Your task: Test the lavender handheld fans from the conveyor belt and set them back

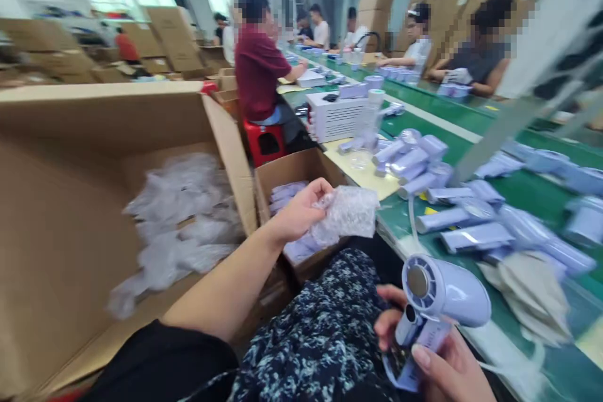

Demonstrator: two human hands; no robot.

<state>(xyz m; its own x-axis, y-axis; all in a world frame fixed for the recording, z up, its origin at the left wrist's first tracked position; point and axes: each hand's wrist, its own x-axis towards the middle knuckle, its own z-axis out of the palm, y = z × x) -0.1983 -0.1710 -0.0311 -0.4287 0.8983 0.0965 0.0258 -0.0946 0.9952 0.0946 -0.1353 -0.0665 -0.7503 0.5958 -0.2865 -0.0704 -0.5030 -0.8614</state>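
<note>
My left hand is closed on a small clear bubble-wrap bag, pinched by one end above an open carton. At the lower right, my right hand grips a lavender handheld fan. Its round head has a ring of vanes about a metallic disc, and its handle is open, showing a cylindrical cell and parts inside. The fan is held over my lap beside the bench edge. Under the bag, the small carton holds lavender pieces, partly hidden by my left hand and the bag.
A large carton with crumpled bubble-wrap bags stands at the left. On the green bench lie several lavender fan bodies, a pale cloth glove and a white vented box. A slanted post rises there. Co-workers sit along the line.
</note>
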